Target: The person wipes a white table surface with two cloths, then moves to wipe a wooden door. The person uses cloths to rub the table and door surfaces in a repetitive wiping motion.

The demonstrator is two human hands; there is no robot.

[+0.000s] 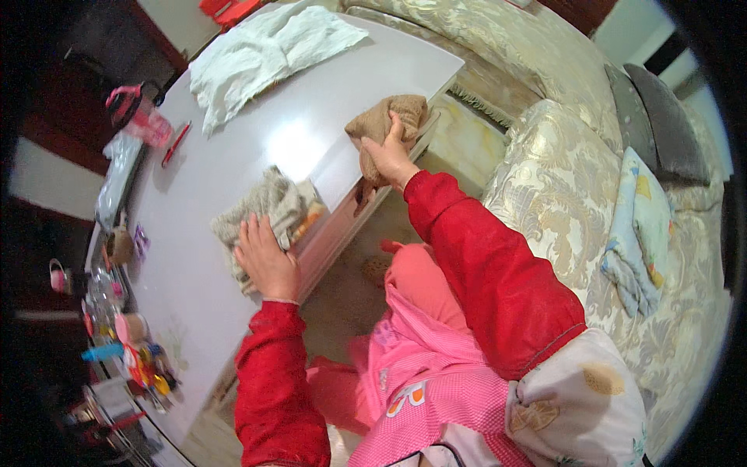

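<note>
My left hand (267, 257) lies with its fingers spread on a crumpled grey-beige cloth (274, 198) near the front edge of the white table (210, 280). An orange patch shows at that cloth's right side. At the table's right edge, my right hand (390, 149) grips a folded brown cloth (373, 122), with the thumb and a finger on top of it; the other fingers are hidden. A white cloth (268, 58) is spread over the far part of the table.
A red pen (176, 143) and a pink bottle (146, 122) are at the table's far left. Small objects and a pink-lidded jar (131, 328) crowd the left edge. A patterned sofa (560, 233) stands at the right, with a folded blue blanket (636, 239) and grey cushions (665, 122).
</note>
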